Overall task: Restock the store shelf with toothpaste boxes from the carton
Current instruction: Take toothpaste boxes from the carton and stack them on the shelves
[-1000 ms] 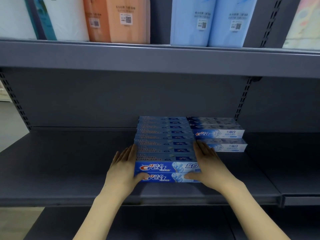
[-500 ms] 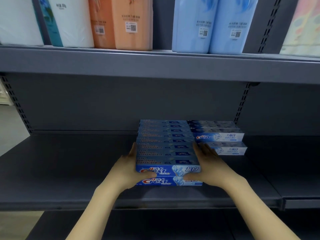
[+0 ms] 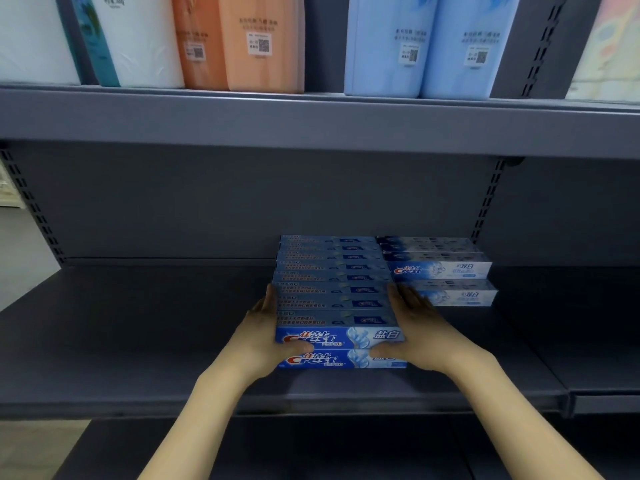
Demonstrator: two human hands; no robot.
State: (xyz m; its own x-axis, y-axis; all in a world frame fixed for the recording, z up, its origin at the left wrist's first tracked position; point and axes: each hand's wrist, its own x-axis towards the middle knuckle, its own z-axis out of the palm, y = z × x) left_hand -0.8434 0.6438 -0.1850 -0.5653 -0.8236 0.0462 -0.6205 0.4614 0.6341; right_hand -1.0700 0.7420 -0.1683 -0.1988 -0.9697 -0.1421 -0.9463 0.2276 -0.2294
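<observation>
Blue Crest toothpaste boxes [image 3: 332, 289] lie in a two-layer stack on the dark grey shelf [image 3: 138, 323], in a row running back toward the rear panel. My left hand [image 3: 256, 337] presses flat against the stack's left side, its thumb across the front faces. On the stack's right side my right hand [image 3: 426, 330] does the same. A second stack of white-and-blue Crest boxes [image 3: 440, 270] sits directly to the right, touching the blue stack. No carton is in view.
The shelf above [image 3: 311, 123] carries tall white packs [image 3: 138, 39], orange packs [image 3: 242, 43] and light blue packs [image 3: 422, 43]. A slotted upright [image 3: 488, 199] rises behind the boxes. A lower shelf [image 3: 311, 445] lies beneath my arms.
Both hands have drawn in tighter against the sides of the blue stack, thumbs now lying across its front. The stack itself has barely shifted.
</observation>
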